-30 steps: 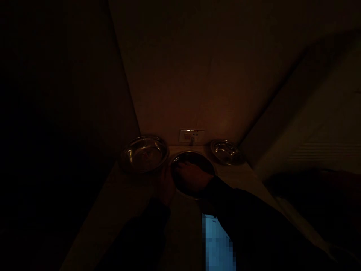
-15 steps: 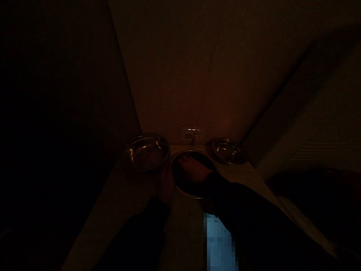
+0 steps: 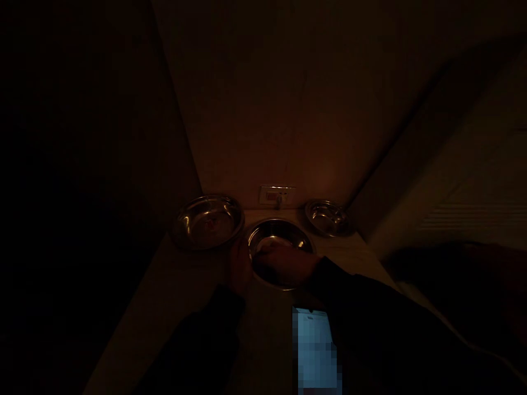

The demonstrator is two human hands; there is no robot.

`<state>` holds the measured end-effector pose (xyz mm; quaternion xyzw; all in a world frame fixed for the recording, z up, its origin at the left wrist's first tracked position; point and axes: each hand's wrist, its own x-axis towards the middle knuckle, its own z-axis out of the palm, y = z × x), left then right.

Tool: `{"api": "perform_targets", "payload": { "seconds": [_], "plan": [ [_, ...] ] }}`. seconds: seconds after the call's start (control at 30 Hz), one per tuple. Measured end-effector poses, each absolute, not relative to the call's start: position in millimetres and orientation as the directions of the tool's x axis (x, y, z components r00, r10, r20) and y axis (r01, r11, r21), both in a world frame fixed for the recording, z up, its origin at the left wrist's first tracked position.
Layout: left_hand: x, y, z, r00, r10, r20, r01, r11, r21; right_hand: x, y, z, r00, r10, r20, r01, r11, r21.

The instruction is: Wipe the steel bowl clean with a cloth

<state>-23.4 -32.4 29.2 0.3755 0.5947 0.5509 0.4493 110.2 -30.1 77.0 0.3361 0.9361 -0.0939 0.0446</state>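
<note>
A dish (image 3: 208,222) sits leftmost on the table (image 3: 135,318). My left hand (image 3: 239,267) is at the left side of the middle bowl (image 3: 284,231); I cannot tell whether its fingers grip. My right hand (image 3: 290,263) reaches inside, fingers downward, their hold too dark to tell. Nearer me lies a lit phone (image 3: 316,351); right, a plate (image 3: 325,218).

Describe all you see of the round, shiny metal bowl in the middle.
The round, shiny metal bowl has a thin rim and reflective inner wall. It sits upright on the wood-look tabletop, between a large shiny metal dish and a smaller one. The right hand reaches inside, hiding part of the interior; the left hand is at its left side, contact too dark to confirm.
</note>
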Motion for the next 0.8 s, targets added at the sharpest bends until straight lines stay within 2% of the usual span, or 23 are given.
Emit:
{"api": "perform_targets", "payload": {
  "seconds": [0.27, 0.5, 0.63, 0.8],
  "plan": [
    [-28, -27, 18, -0.254, 0.966, -0.052, -0.066, 0.036, 0.997, 105, -3, 65, -0.612, 0.788, -0.069, 0.79, 0.605, -0.096],
    [-26, -28, 20, -0.24, 0.971, -0.014, -0.041, 0.004, 0.999, 118, -2, 71, -0.507, 0.857, -0.094, 0.861, 0.508, -0.014],
    [-26, -29, 24, -0.227, 0.973, -0.041, -0.039, 0.033, 0.999, 110, -4, 73, -0.546, 0.831, -0.1, 0.837, 0.547, -0.026],
    [-26, -29, 28, -0.272, 0.957, -0.097, -0.04, 0.089, 0.995, 101, -11, 71, -0.681, 0.721, -0.124, 0.732, 0.672, -0.114]
  ]
}}
